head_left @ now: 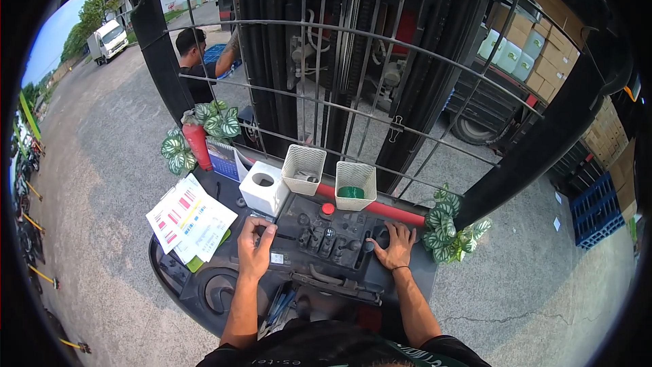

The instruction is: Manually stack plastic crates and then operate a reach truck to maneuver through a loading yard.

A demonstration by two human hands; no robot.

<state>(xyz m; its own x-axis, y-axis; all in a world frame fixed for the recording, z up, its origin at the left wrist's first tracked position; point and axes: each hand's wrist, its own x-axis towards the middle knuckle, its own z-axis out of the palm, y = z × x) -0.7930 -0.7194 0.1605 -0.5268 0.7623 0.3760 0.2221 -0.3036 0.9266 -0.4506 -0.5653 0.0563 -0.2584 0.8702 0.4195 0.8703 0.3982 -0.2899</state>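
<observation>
My left hand is raised over the left part of a black vehicle console, its fingers curled in and the thumb up. What it holds, if anything, is hidden. My right hand lies on the console's right side with fingers spread, around a dark rounded part. Its thumb reaches toward a small black knob. Between the hands stands a cluster of short black levers, with a red push button beyond them. Left of my left hand, printed papers lie on a green board.
A white tissue box and two white mesh baskets line the console's far edge, below a metal grille and dark mast. Leafy plants flank it. Outside are a co-worker, a white truck, and blue pallets.
</observation>
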